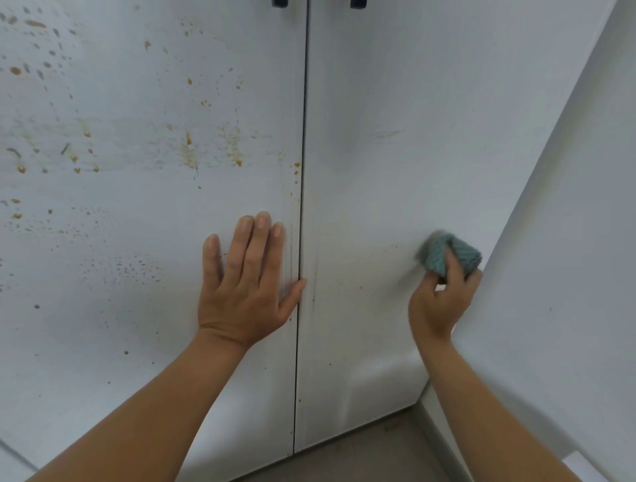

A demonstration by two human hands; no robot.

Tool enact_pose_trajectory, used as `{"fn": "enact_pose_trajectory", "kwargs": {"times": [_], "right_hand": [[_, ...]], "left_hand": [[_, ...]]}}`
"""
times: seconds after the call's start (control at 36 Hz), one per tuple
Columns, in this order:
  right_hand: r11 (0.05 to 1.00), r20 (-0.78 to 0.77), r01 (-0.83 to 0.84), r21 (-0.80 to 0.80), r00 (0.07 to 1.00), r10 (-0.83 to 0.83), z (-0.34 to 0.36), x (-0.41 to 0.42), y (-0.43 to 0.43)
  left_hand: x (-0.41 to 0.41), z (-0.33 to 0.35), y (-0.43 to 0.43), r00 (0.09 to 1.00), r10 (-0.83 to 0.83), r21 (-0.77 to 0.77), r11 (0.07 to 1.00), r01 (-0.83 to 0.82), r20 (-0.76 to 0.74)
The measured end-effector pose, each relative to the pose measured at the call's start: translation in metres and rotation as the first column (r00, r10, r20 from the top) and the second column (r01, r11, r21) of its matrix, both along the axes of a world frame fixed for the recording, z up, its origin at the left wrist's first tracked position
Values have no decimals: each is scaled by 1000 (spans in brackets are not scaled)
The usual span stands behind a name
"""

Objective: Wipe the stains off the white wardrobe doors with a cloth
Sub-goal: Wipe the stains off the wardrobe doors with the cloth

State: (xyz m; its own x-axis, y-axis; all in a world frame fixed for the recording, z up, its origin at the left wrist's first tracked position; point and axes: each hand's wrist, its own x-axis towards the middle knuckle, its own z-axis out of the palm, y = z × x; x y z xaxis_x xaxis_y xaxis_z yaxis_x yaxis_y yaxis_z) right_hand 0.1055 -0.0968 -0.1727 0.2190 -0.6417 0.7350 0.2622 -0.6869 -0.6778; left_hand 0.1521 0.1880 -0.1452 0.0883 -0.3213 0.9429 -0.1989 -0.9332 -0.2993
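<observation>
Lower right of the frame: the right hand (444,299) pinches a bunched teal cloth (451,256) between thumb and curled fingers, pressing it to the right door (378,154) close to the side wall (568,206); the cloth is blurred, so I judge it mid-stroke
Lower centre: the left hand (244,278) lies flat on the left door (137,309), fingers straight and close together, thumb spread out to the seam (303,137) between the doors; it holds nothing and seems to brace the panel
Stains: orange-brown spatter (189,151) crowds the upper left and middle left of the frame, all on the left door, with a few specks beside the seam
Right door: nearly clean, only a faint smear (387,133) right of centre and grey streaks just right of the seam
Relation that matters: the heavy spatter lies up and to the left of the cloth, across the seam; the left hand is nearer to it but bare
Stage, as I judge it: right door almost done, left door hardly begun
Next move calls for: carrying the cloth left over the seam and upward, with the bracing hand shifted out of its path
Top edge: two dark handles (280,3), one either side of the seam
</observation>
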Motion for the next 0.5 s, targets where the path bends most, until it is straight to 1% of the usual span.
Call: {"fn": "enact_pose_trajectory", "kwargs": {"times": [0.03, 0.06, 0.08, 0.14, 0.19, 0.25, 0.31, 0.36, 0.39, 0.42, 0.5], "right_hand": [[996, 11, -2, 86, 1000, 1, 8, 5, -3], [990, 16, -8, 140, 1000, 6, 14, 9, -4], [987, 18, -8, 163, 1000, 5, 17, 11, -1], [991, 13, -1, 133, 1000, 0, 15, 12, 14], [999, -9, -20, 34, 1000, 20, 5, 8, 34], [990, -59, -83, -113, 995, 76, -10, 0, 51], [946, -136, -175, -272, 980, 143, -24, -8, 55], [906, -166, -225, -359, 970, 175, -27, -14, 48], [910, -153, -215, -354, 973, 170, -24, -15, 43], [930, -125, -185, -316, 980, 152, -19, -14, 37], [991, -5, -87, -106, 996, 87, 0, -5, 20]], "left_hand": [[-1, 0, 0, 1000, -2, 0, 1000, 2, -1], [0, 0, 1, 1000, -2, 1, 1000, 2, 0], [0, -1, 1, 1000, 2, 0, 1000, -2, 1], [0, -1, 0, 1000, 9, -1, 1000, -9, 2], [0, -1, 0, 1000, 6, -1, 1000, -6, 0], [0, -1, 0, 1000, 3, 1, 1000, -3, 0], [-1, 0, 0, 1000, -3, -3, 1000, 3, -3], [0, 0, 0, 1000, -2, -3, 1000, 2, -7], [-1, 0, 0, 1000, -3, -3, 1000, 3, -9], [-1, 0, 0, 1000, -8, -5, 1000, 8, -10], [-2, 1, 1, 1000, -16, -2, 1000, 16, -14]]}}
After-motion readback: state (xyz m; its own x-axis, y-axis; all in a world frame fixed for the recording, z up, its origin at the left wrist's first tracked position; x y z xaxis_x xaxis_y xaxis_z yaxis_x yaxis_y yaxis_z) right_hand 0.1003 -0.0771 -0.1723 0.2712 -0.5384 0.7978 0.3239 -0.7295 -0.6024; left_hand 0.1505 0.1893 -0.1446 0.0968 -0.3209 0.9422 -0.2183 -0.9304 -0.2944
